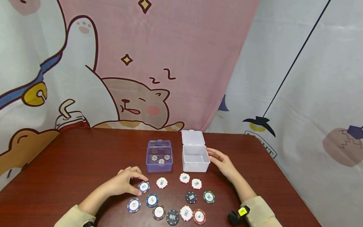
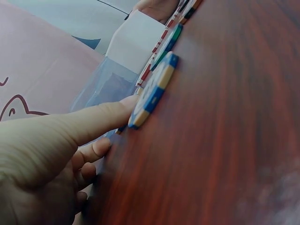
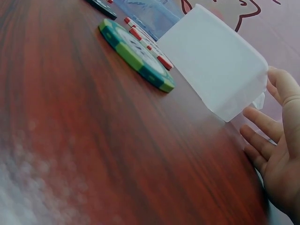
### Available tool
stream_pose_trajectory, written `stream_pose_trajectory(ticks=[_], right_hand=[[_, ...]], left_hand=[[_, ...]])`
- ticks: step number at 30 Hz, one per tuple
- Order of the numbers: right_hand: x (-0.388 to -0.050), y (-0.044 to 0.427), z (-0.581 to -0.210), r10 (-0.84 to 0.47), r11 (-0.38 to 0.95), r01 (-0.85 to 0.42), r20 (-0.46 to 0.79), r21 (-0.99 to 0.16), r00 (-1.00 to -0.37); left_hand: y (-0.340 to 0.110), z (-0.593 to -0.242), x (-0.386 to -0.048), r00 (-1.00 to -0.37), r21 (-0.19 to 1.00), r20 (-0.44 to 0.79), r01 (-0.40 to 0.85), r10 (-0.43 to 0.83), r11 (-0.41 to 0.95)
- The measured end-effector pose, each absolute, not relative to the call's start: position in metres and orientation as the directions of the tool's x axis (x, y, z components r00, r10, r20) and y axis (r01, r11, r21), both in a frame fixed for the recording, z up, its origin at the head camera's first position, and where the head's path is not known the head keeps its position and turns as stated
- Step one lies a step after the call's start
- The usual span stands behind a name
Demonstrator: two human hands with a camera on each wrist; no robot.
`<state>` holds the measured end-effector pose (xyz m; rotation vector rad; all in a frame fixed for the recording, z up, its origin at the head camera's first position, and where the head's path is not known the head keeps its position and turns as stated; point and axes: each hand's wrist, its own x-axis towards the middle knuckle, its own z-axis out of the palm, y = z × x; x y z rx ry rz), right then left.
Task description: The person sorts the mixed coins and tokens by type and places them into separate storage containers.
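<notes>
My left hand (image 1: pixel 124 182) pinches a blue-and-cream poker chip (image 1: pixel 144 187) marked 10 between thumb and index finger, the chip lying flat at the table. In the left wrist view, the thumb (image 2: pixel 101 119) hides most of it behind a nearer blue-and-yellow chip (image 2: pixel 154 91). Over on the right, my right hand (image 1: pixel 224 164) rests against the side of a white plastic box (image 1: pixel 195 167), fingers loosely extended. The right wrist view shows its fingers (image 3: pixel 263 123) by the box's corner. Beside it stands a blue translucent box (image 1: pixel 159 167), lid raised, with silver coins (image 1: pixel 161 161) inside.
Several poker chips lie spread in front of the boxes, among them a white one (image 1: pixel 162 183), a green one (image 1: pixel 209 197), a black one (image 1: pixel 172 217) and a red one (image 1: pixel 199 217). A printed cloth (image 1: pixel 198 63) hangs behind the brown table (image 1: pixel 99 151).
</notes>
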<state>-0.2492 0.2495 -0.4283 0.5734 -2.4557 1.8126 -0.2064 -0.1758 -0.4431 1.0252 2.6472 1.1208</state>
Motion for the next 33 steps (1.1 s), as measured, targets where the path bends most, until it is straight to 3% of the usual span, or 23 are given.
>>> stream_pose_trajectory(ticks=[16,26,33], right_hand=[[-0.2470,0.2488,-0.4261,-0.241,0.274,-0.269,0.205,-0.923,-0.949],[-0.2459,0.2471,-0.4244,-0.257,0.252,-0.285,0.220,-0.925,-0.941],[-0.2478,0.2484,-0.4265,-0.268,0.239,-0.294,0.228,-0.925,-0.936]], left_hand=[[-0.1766,-0.4457,-0.2080,-0.761,0.637,0.212,0.584,0.614,0.504],[-0.1806,-0.4445,-0.2089,-0.751,0.719,0.258,0.569,0.608,0.399],[-0.1788,-0.4419,-0.2079,-0.742,0.703,0.275,0.589,0.611,0.399]])
